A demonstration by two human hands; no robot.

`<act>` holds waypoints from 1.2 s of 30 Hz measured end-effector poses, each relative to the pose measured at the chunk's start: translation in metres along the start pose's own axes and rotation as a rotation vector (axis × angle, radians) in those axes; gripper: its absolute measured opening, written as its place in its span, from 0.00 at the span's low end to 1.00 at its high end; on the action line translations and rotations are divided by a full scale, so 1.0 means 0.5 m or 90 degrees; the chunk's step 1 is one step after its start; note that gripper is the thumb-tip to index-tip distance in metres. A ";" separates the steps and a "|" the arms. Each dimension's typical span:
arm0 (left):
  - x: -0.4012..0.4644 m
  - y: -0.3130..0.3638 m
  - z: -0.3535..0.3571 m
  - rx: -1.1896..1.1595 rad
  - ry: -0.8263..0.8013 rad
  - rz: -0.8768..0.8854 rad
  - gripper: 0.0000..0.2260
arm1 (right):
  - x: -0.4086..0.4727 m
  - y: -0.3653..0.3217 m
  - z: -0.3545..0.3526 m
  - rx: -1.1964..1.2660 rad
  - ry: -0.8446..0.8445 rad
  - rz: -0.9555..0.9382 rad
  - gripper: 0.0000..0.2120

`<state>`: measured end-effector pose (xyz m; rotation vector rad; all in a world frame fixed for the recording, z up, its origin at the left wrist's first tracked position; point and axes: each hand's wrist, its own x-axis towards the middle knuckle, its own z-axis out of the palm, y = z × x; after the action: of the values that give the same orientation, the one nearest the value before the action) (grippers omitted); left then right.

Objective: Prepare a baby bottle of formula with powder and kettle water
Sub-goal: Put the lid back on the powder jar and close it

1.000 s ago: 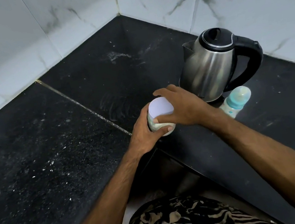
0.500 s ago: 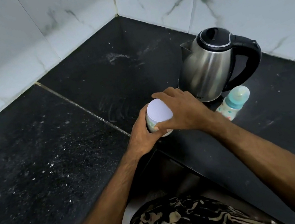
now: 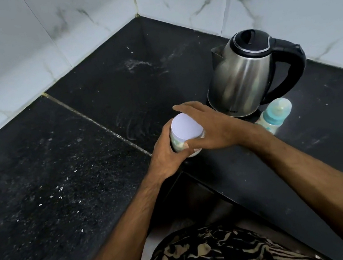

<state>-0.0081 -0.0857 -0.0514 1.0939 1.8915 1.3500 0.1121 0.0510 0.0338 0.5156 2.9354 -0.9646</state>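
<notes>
left hand (image 3: 166, 153) wrapped round the powder jar (image 3: 186, 137), held at the worktop (image 3: 59, 172) corner edge | right hand (image 3: 213, 127) clasping the jar's white lid (image 3: 186, 127) from above | kettle (image 3: 245, 75) upright just behind | baby bottle (image 3: 275, 115) capped, beside the kettle base

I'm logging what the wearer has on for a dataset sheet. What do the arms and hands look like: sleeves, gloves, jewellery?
Both hands, left and right, are bare: no gloves, rings or watch visible. Forearms are uncovered, no sleeves in view. A black-and-tan patterned garment shows below.
</notes>
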 end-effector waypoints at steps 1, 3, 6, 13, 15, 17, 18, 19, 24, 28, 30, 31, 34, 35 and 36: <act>0.000 0.000 0.000 0.000 0.001 0.001 0.38 | -0.001 0.002 -0.007 0.021 -0.030 -0.011 0.44; -0.001 0.002 0.000 -0.003 0.001 -0.004 0.38 | -0.003 0.001 -0.004 0.018 -0.009 0.001 0.42; 0.000 0.002 0.000 -0.010 -0.001 -0.015 0.39 | -0.009 -0.010 0.015 -0.075 0.114 0.064 0.42; -0.001 0.002 -0.001 -0.005 0.001 -0.007 0.38 | -0.012 0.016 -0.008 0.025 -0.008 -0.002 0.44; -0.001 0.000 -0.001 0.003 0.000 -0.003 0.38 | -0.017 0.015 0.012 0.033 0.035 -0.003 0.43; 0.000 -0.001 0.000 0.008 0.000 -0.001 0.38 | -0.020 0.007 0.038 -0.014 0.151 0.048 0.43; 0.000 -0.002 0.001 0.011 0.000 0.000 0.38 | -0.019 0.003 0.047 -0.046 0.189 0.070 0.43; 0.000 -0.002 0.002 0.013 0.000 0.003 0.38 | -0.018 0.003 0.053 -0.069 0.204 0.074 0.44; 0.001 0.000 0.000 0.018 -0.004 0.014 0.39 | -0.006 0.033 0.022 0.039 0.031 0.002 0.51; -0.002 0.005 0.000 0.000 0.001 0.007 0.37 | 0.002 0.044 0.026 0.108 0.006 -0.019 0.47; -0.004 0.006 0.001 -0.002 0.012 0.010 0.38 | -0.003 0.047 0.041 0.122 0.053 -0.020 0.46; -0.005 0.007 0.002 -0.001 0.015 0.011 0.38 | -0.006 0.049 0.050 0.130 0.077 -0.019 0.46; -0.006 0.006 0.005 0.010 0.032 0.024 0.37 | -0.011 0.047 0.080 0.170 0.131 0.000 0.47; -0.006 0.005 0.006 0.013 0.038 0.026 0.37 | -0.010 0.043 0.091 0.179 0.146 0.006 0.47; -0.006 0.005 0.007 0.016 0.040 0.027 0.37 | -0.010 0.041 0.100 0.181 0.164 0.010 0.47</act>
<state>-0.0030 -0.0862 -0.0505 1.1218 1.9460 1.4026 0.1184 0.0358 -0.0181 0.7199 3.0181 -1.4260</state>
